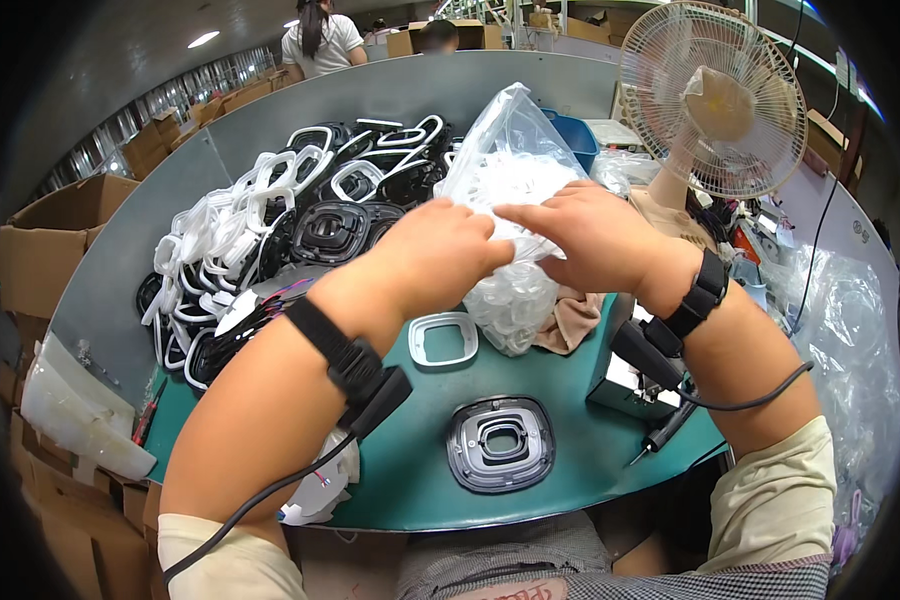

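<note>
A clear plastic bag point(510, 112) full of small white pieces stands at the middle of the green table. My left hand point(440, 250) is closed on the bag's near left side, fingers curled in. My right hand point(600, 232) grips the bag's right side, its index finger stretched across the plastic; the thumb is partly hidden. Below the hands, a white rounded-square frame point(417, 343) lies flat. Closer to me, a black and grey rounded-square housing point(466, 447) rests on the table, apart from both hands.
At left, white frames point(205, 225) and black housings point(330, 232) form a pile. A beige cloth point(573, 320) lies beside the bag. A box-shaped device point(625, 388) and a black pen-like tool point(667, 430) sit at right. A fan point(715, 105) stands behind at right.
</note>
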A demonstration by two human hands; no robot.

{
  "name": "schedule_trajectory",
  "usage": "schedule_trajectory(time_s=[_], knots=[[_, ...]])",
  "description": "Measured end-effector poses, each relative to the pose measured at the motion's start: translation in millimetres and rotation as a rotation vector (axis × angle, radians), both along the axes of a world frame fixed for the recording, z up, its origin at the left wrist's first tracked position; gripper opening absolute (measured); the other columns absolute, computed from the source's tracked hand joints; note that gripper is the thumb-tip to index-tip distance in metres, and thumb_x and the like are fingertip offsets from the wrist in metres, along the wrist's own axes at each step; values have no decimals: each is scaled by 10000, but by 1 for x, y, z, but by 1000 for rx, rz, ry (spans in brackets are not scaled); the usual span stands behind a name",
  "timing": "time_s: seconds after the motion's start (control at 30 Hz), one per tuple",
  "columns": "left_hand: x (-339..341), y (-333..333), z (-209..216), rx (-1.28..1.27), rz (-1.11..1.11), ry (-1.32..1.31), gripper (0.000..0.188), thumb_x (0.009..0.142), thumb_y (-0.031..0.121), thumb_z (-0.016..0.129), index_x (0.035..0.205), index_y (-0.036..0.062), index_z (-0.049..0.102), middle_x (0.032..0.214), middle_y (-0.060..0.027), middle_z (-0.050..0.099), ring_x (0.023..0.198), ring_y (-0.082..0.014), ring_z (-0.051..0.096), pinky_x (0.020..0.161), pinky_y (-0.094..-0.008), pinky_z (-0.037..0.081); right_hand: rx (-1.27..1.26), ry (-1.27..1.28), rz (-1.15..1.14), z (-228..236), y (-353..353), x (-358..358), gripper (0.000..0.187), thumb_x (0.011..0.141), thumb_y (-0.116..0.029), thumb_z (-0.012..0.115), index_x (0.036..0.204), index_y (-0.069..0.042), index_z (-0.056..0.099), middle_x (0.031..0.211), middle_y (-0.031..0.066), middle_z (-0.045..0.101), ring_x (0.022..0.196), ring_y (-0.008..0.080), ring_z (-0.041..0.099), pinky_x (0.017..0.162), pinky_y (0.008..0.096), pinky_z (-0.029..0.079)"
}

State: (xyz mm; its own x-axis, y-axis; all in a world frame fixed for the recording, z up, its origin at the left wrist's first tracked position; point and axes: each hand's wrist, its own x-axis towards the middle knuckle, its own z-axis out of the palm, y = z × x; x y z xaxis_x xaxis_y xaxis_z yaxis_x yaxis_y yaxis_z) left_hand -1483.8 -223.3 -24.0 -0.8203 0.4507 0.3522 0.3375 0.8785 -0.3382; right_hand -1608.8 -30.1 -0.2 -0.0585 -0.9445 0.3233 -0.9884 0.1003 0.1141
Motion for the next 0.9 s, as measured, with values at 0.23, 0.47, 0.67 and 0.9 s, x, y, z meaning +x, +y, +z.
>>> schedule_trajectory(time_s=[0.23,0.47,0.67,0.9], knots=[[10,-24,-24,221,-29,149,59,831,168,678,836,128,634,928,-52,640,956,-271,622,939,-444,446,18,285,-138,-15,42,-29,101,733,-194,684,795,-116,667,798,65,638,830,262,640,814,398,449],[-6,-22,-40,147,217,-115,107,869,208,638,883,103,626,884,-90,640,940,-299,625,921,-471,435,138,-111,-326,-61,84,-50,265,800,-271,696,1020,-123,696,1053,94,676,1028,308,645,878,441,525],[11,-27,-43,308,243,-232,238,834,174,688,1053,85,668,1052,-129,673,1096,-354,593,981,-487,437,148,-227,-253,-62,90,-36,378,833,-253,679,1181,-107,664,1187,126,653,1091,330,612,946,421,490],[72,-8,23,465,181,143,395,805,116,743,1186,78,648,1270,-151,613,1241,-335,534,1076,-418,399,-282,-240,-170,-11,125,-44,215,847,-207,685,1010,-71,720,975,150,709,932,314,667,850,404,524]])
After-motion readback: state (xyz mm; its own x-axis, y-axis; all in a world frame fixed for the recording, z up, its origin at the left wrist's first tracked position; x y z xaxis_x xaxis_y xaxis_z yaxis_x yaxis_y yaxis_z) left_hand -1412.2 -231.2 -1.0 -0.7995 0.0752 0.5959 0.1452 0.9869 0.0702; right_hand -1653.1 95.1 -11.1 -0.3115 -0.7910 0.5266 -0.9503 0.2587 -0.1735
